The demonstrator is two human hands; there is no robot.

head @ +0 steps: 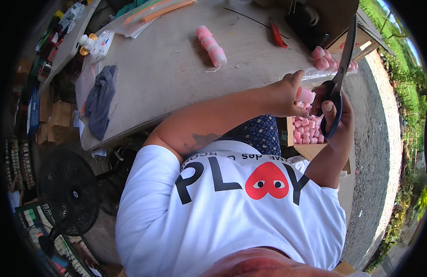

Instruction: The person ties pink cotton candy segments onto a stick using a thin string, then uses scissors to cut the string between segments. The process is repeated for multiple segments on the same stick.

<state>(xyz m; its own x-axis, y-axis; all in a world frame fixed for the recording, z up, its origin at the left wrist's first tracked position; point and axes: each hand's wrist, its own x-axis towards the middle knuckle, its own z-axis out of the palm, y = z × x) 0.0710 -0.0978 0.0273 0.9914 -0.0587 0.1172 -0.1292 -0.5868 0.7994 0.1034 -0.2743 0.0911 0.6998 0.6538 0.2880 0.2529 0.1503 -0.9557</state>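
Observation:
My left hand point(292, 95) reaches across to the right and grips a short pink cylinder point(305, 94) between thumb and fingers. Close beside it, my right hand point(338, 107) has its fingers through the dark handles of a pair of scissors point(345, 59); the blades point away from me and look closed. Below both hands, a cardboard box point(308, 149) holds many similar pink cylinders point(306, 130). Three joined pink-and-white cylinders point(210, 45) lie in a row on the table point(158, 69), a white string trailing from the near end. Another pink group point(325, 59) rests by the table's right edge.
A grey-blue cloth point(101, 100) and a small white box point(102, 45) occupy the table's left side. Farther back are a red item point(278, 36), a thin dark rod point(253, 21) and plastic packets point(154, 14). A black fan point(68, 192) stands at lower left.

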